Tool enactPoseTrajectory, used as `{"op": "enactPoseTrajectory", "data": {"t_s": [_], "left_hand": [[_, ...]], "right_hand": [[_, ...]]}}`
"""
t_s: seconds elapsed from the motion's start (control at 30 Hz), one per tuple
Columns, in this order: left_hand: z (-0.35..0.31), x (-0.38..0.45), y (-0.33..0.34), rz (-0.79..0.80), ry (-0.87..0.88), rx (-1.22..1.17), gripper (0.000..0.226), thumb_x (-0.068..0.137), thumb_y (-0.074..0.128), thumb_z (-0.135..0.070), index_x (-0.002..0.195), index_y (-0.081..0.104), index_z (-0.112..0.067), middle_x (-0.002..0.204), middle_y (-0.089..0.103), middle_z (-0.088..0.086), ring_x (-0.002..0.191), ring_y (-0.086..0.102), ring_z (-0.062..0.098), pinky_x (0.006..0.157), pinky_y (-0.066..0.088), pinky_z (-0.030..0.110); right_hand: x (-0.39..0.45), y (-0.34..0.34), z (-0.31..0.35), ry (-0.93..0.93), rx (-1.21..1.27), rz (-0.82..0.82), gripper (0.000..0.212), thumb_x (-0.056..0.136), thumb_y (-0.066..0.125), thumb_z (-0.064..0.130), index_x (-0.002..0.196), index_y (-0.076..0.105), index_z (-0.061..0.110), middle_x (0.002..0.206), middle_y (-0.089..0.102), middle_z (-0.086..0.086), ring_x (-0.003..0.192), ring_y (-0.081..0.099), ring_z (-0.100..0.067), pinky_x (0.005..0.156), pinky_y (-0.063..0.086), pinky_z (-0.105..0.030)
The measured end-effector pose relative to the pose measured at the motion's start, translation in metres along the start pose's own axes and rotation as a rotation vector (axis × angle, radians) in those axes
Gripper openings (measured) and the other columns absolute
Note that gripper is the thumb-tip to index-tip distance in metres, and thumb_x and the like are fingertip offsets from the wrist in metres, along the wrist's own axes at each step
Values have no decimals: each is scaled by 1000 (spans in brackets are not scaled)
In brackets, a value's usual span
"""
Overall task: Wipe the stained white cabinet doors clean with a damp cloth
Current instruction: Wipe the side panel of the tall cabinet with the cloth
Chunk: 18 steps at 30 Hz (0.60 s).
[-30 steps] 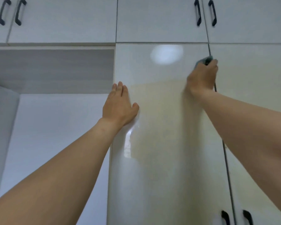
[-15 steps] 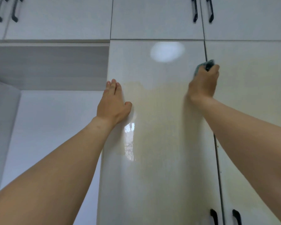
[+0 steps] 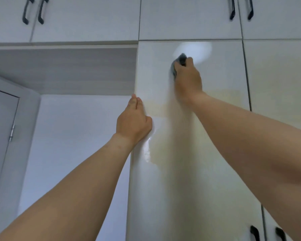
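Observation:
A tall glossy white cabinet door fills the middle of the view, with a yellowish tint across its middle band. My right hand grips a dark grey cloth and presses it against the upper part of this door, just below a bright light reflection. Most of the cloth is hidden under the fingers. My left hand lies flat with straight fingers on the door's left edge, lower down. A second tall door stands to the right, across a narrow gap.
Upper cabinet doors with black handles run along the top. An open recess and a white wall lie left of the tall door. A grey door frame with a hinge is at far left. Black handles sit bottom right.
My right hand has slid the cloth leftward from the door's right edge toward the upper middle. My left hand stays on the door's left edge. The view has shifted to the left.

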<state>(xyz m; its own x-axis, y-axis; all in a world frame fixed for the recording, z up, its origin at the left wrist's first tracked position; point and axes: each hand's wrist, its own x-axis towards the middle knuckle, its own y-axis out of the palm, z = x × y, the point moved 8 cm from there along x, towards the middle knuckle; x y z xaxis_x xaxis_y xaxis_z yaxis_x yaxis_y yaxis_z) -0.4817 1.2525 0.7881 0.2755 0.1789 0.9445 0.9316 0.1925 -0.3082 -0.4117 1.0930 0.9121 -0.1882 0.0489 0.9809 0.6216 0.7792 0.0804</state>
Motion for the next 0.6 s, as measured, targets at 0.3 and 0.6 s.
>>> {"op": "enactPoseTrajectory", "data": {"t_s": [0.3,0.6], "left_hand": [[-2,0,-1,0,0,-77,76,87,38,-27,157,18,-6,164,18,11,150,22,22,108,39,38],[-3,-2,2,41,-22,-64,73,92,40,-24,158,13,-5,167,8,10,154,7,18,119,28,37]], "right_hand": [[-51,31,104,-434,92,250,23,100,51,29,119,57,17,111,58,-7,89,58,-29,73,47,-37],[-39,31,94,-294,35,293,32,101,41,24,131,52,16,122,52,-11,90,56,-31,71,37,-31]]}}
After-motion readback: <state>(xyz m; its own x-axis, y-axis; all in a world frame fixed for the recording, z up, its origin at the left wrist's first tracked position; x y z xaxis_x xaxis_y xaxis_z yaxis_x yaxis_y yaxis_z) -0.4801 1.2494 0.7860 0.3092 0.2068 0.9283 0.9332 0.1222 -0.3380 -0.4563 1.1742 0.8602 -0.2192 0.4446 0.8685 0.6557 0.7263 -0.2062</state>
